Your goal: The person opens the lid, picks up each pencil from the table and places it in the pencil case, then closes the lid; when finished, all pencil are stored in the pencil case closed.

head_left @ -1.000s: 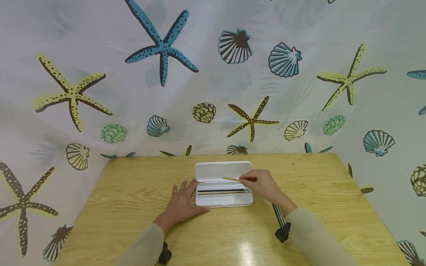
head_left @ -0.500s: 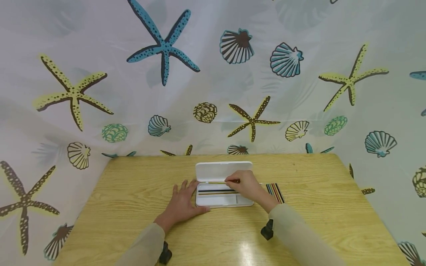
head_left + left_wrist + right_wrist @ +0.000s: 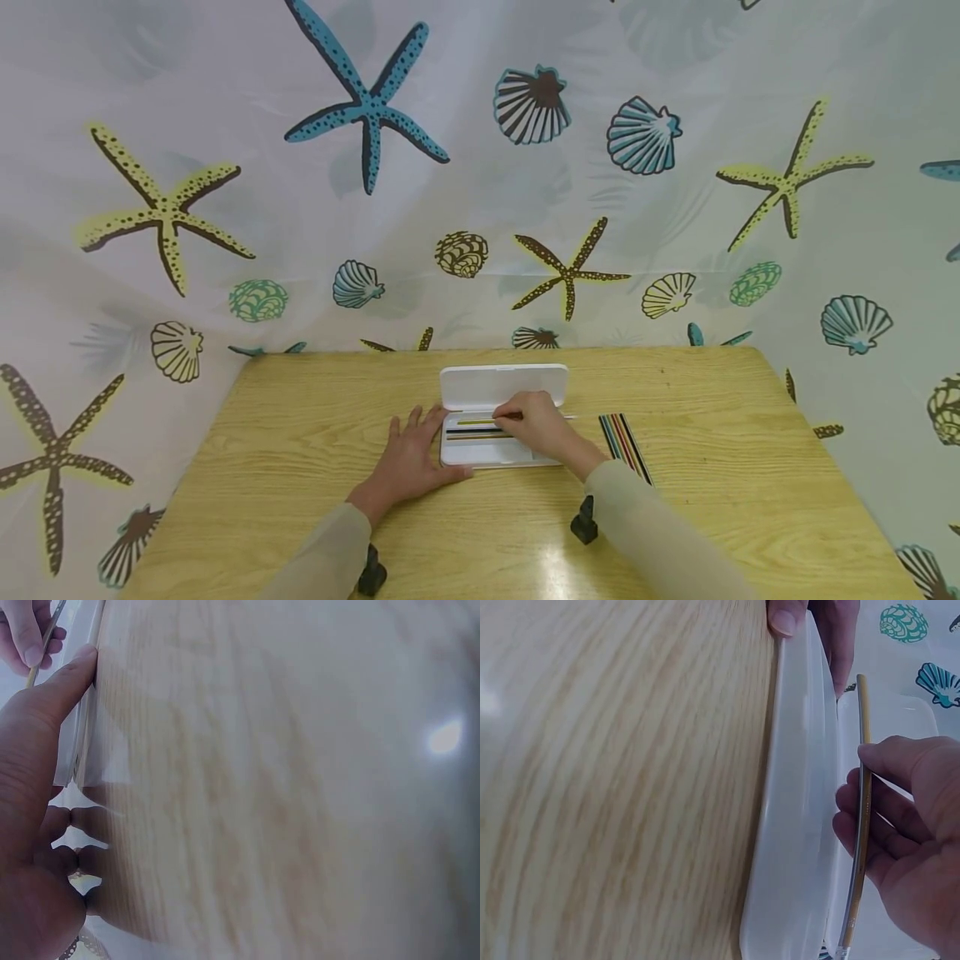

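Note:
A white pencil case (image 3: 483, 454) lies with its lid (image 3: 468, 386) raised, and two pencils (image 3: 468, 435) rest inside, one dark and one yellow-brown. My left hand (image 3: 408, 458) spans the case's left end, fingers spread and nearly straight, thumb (image 3: 71, 675) along the front edge. Over the rear part of the case, my right hand (image 3: 536, 425) pinches a yellow pencil (image 3: 864, 802) between thumb and fingertips. That pencil lies level along the case, with one end pointing left. The right hand hides the right part of the case's inside.
To the right of the case, several coloured pencils (image 3: 624, 443) lie side by side on the wooden table (image 3: 697, 433). Behind the table's far edge hangs a white cloth (image 3: 465, 192) printed with starfish and shells.
The right hand has moved left and slightly toward me with the yellow pencil, from in front of the lid to over the case. The left hand has stayed in place.

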`<action>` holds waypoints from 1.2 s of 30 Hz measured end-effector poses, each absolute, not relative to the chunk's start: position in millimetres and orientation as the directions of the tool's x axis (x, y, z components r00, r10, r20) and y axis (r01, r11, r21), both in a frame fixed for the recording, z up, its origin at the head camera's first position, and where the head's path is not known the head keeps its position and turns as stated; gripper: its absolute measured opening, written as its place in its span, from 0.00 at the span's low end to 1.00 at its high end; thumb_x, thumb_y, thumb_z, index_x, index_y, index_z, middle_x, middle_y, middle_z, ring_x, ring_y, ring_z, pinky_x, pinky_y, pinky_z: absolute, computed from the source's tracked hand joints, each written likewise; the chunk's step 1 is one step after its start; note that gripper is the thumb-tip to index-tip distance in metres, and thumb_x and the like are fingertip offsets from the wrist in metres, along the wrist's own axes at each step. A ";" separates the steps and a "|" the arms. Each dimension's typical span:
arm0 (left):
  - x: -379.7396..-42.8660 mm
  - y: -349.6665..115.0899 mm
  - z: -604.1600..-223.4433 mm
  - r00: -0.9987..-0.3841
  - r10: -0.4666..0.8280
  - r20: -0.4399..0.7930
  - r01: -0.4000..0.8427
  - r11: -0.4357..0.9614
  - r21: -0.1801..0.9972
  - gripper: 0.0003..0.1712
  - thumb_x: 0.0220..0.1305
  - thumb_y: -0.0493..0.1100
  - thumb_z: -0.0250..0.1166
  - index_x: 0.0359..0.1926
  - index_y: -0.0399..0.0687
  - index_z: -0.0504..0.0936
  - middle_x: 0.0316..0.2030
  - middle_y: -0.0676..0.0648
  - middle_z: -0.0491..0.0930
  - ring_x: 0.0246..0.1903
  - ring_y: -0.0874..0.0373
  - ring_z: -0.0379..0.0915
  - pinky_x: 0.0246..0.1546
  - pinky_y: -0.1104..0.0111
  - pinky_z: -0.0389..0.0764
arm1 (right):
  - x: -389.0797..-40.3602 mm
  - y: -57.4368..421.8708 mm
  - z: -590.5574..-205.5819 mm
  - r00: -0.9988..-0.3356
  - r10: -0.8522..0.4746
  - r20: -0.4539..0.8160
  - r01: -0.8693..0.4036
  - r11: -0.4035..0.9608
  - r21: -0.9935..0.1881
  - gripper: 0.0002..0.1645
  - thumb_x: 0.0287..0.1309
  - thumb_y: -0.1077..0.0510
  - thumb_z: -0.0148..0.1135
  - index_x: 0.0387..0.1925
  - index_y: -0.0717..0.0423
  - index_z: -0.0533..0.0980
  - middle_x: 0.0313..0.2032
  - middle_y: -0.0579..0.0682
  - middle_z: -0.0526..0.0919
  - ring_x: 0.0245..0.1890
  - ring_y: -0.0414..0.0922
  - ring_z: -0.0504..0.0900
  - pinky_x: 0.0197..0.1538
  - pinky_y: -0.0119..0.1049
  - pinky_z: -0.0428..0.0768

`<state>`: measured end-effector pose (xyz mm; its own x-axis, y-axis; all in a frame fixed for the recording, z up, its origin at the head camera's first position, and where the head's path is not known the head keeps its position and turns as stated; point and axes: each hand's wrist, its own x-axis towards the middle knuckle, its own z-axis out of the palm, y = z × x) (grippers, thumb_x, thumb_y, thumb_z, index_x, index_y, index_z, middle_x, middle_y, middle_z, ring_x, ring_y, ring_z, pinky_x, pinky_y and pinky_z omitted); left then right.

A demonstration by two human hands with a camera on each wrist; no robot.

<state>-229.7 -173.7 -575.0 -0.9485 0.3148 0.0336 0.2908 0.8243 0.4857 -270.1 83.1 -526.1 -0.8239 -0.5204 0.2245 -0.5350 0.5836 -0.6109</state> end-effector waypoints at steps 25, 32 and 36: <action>-229.4 -173.6 -575.0 -0.946 0.323 0.028 0.295 0.824 0.484 0.63 0.57 0.75 0.71 0.83 0.51 0.59 0.80 0.36 0.61 0.80 0.28 0.50 0.74 0.25 0.45 | -270.9 67.4 -543.9 -0.844 -0.500 0.192 -0.497 0.597 -0.629 0.08 0.68 0.61 0.70 0.43 0.59 0.91 0.39 0.54 0.92 0.41 0.49 0.89 0.47 0.38 0.86; -230.3 -174.1 -576.6 -0.945 0.326 0.025 0.298 0.827 0.476 0.63 0.57 0.76 0.71 0.83 0.52 0.58 0.80 0.36 0.60 0.80 0.28 0.50 0.74 0.25 0.45 | -271.6 67.8 -547.0 -0.842 -0.494 0.218 -0.508 0.589 -0.628 0.08 0.67 0.60 0.71 0.43 0.58 0.91 0.40 0.53 0.93 0.42 0.48 0.90 0.48 0.38 0.86; -230.6 -174.2 -576.5 -0.946 0.324 0.026 0.296 0.826 0.479 0.63 0.57 0.76 0.71 0.83 0.52 0.58 0.80 0.37 0.60 0.80 0.28 0.50 0.74 0.25 0.44 | -270.7 68.0 -546.4 -0.840 -0.499 0.215 -0.509 0.584 -0.632 0.08 0.67 0.60 0.71 0.43 0.58 0.91 0.40 0.53 0.93 0.43 0.48 0.91 0.49 0.39 0.87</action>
